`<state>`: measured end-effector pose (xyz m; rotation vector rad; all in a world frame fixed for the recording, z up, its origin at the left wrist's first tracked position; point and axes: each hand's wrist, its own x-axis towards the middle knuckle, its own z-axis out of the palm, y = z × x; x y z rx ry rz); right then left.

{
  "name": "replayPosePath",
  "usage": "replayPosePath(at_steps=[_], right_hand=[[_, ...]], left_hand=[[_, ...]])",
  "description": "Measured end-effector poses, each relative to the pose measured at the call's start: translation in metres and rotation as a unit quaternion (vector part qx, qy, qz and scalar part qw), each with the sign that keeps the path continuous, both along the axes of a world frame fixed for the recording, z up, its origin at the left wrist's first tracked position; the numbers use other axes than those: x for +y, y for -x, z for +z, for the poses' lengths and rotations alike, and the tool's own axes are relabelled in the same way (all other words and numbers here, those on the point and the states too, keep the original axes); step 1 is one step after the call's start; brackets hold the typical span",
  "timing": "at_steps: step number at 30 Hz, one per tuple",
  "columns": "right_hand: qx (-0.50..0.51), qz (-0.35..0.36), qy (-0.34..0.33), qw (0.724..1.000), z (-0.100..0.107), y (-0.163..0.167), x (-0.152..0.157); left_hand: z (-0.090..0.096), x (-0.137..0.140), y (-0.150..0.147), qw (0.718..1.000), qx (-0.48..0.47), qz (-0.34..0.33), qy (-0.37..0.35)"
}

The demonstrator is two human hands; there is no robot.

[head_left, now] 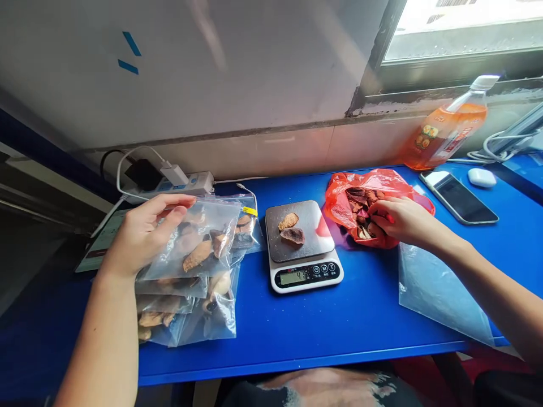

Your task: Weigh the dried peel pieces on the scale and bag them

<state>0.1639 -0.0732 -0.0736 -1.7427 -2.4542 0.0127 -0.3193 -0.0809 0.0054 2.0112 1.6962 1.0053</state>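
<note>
A blue desk [297, 333] is carrying the whole layout. On the left, a stack of clear bags [220, 316] is lying with dried pieces inside, an upper clear bag [169, 260] partly covering the others. On the right, a red plastic bag [403, 183] is lying open and holding loose pieces [360, 206]. A flat clear bag [441, 288] is lying in front of it, partly hidden by the right forearm. Between the stack and the red plastic bag, a scale [314, 246] is standing level. A bottle [452, 130] is standing at the back right.

The left hand [146, 232] is resting at the top edge of the upper clear bag; whether it is pinching the film cannot be told. The right hand [401, 220] is occupying the mouth of the red plastic bag, fingers bent among the loose pieces; whether it is gripping one cannot be told.

On the scale, a pale piece [289, 221] and a dark piece [292, 236] are lying side by side. The display [294, 276] is showing digits too small to read surely. The step in hand is apparently selecting a piece during weighing. The next move is probably calling for a light fingertip pinch, a lift clear of the red rim and a gentle placement, no hand pressing the plate.
</note>
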Motion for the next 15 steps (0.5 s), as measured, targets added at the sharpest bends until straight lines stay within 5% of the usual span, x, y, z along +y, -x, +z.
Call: replayPosePath(at_steps=[7,15], right_hand=[[0.08,-0.001,0.032,0.996,0.02,0.007,-0.035],[0.023,-0.027,-0.006,0.999,0.001,0.017,-0.03]], left_hand=[[-0.01,-0.006,0.015,0.999,-0.022,0.035,-0.026],[-0.007,-0.006,0.011,0.998,0.043,0.016,0.041]])
